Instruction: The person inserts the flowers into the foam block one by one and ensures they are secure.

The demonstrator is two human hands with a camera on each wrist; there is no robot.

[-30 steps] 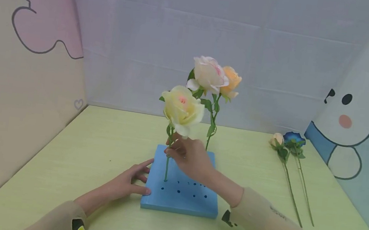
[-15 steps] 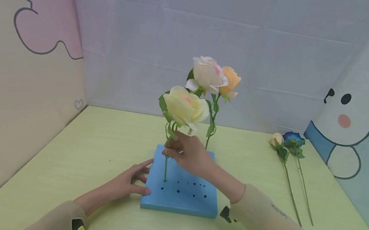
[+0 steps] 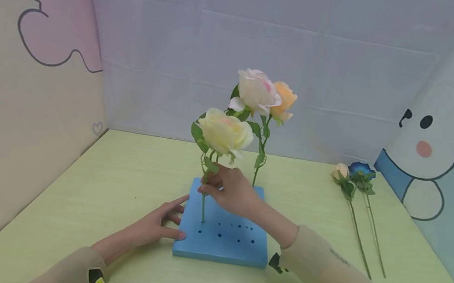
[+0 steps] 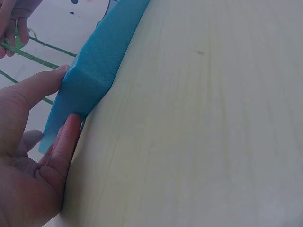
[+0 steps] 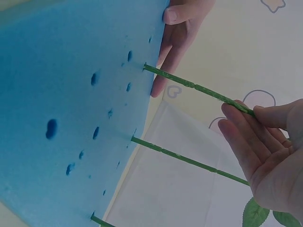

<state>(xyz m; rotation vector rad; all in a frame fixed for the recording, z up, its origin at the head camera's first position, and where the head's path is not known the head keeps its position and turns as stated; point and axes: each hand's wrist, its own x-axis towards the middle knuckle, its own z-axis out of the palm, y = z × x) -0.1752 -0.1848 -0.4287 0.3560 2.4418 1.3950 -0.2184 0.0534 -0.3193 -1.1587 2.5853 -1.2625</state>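
Observation:
My right hand pinches the green stem of a pale yellow rose between thumb and fingers. The stem's lower end stands in a hole near the left side of a blue foam board. Against the board's left edge rests my left hand, its fingers spread and fairly straight; the left wrist view shows the fingers touching the board's side. Behind, a pink-white rose and an orange rose stand upright; in the right wrist view two further stems enter the board.
To the right on the pale yellow table lie a peach rose and a blue rose, stems toward the front. Several holes show in the board. A white cloth hangs behind the table, with cartoon-printed panels at both sides.
The yellow rose's bloom has turned from facing forward to facing more upward and right, its leaves now showing at left. The right hand has shifted slightly left; the left hand stays in place.

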